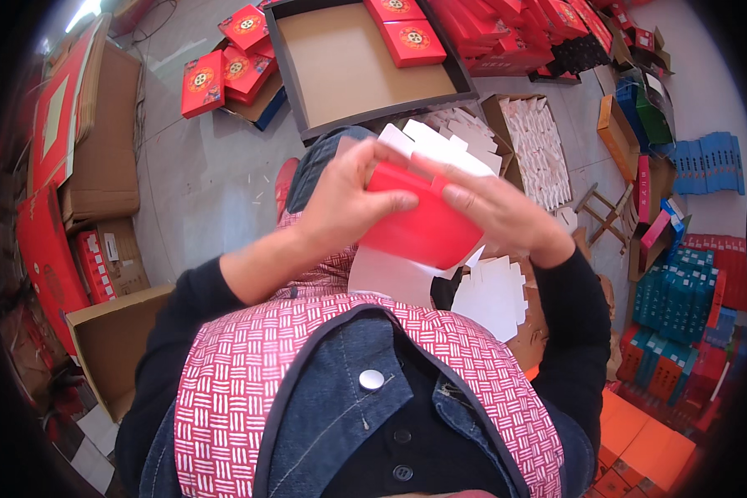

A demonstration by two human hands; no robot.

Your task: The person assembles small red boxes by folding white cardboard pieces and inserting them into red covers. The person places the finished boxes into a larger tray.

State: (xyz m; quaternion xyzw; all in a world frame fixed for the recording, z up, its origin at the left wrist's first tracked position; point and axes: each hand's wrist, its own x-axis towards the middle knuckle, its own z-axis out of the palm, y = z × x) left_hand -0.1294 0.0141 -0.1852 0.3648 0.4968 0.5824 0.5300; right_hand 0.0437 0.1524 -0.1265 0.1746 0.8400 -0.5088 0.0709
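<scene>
- While both hands meet above the lap, the fingers of the left hand [344,199] grasp a red box [423,222], with the thumb lying across its upper face.
- From the opposite side, the fingers of the right hand [506,207] hold the same red box, the thumb near its far edge; blur hides the exact contact.
- Below the fingers, nearer the body, a white sheet [390,278] shows under the red box, above a red-and-white patterned apron [241,349].
- Just beyond the fingers lie white card pieces [465,137], partly covered by the hands.
- Near the right hand's fingers, on the side toward the body, flat white cartons [488,297] overlap one another.
- Farther ahead of the fingers, a black-rimmed tray [340,66] with a tan base carries red decorated boxes [412,41] in its far right corner.
- Ahead and to the left of the fingers, more red gift boxes [202,83] sit in a loose pile.
- Ahead and to the right, an open carton [510,162] is packed with white packets [537,149].
- Well to the right of the fingers, a small wooden stand [610,214] and stacked teal boxes [676,295] crowd the floor.
</scene>
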